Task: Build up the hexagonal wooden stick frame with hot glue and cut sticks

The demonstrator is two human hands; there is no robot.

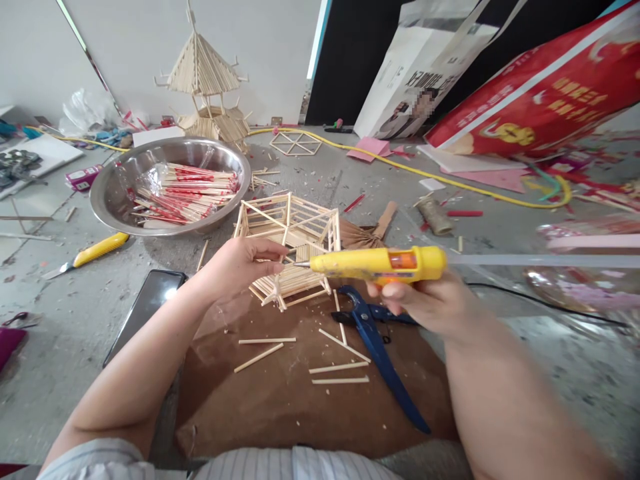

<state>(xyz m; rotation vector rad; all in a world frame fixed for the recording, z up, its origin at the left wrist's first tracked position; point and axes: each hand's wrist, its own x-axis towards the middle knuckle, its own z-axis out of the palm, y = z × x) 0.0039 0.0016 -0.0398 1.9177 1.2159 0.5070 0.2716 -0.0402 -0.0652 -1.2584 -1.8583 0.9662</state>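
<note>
One stick frame (290, 230) stands on a brown board (280, 400). The left hand (240, 267) pinches the frame's near edge with its fingers curled together. The right hand (425, 303) is wrapped tight round a glue gun (375, 265), with the nozzle at the frame's front. Blue cutters (380, 347) lie just right of the frame, and a steel bowl (170, 183) sits behind it to the left.

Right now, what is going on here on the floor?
A person works with wooden sticks. The left hand grips a small stick frame, and the right hand holds a yellow glue gun with its nozzle at the frame. Blue cutters and loose sticks lie on the brown board below. A steel bowl of wrapped sticks stands behind.
</note>
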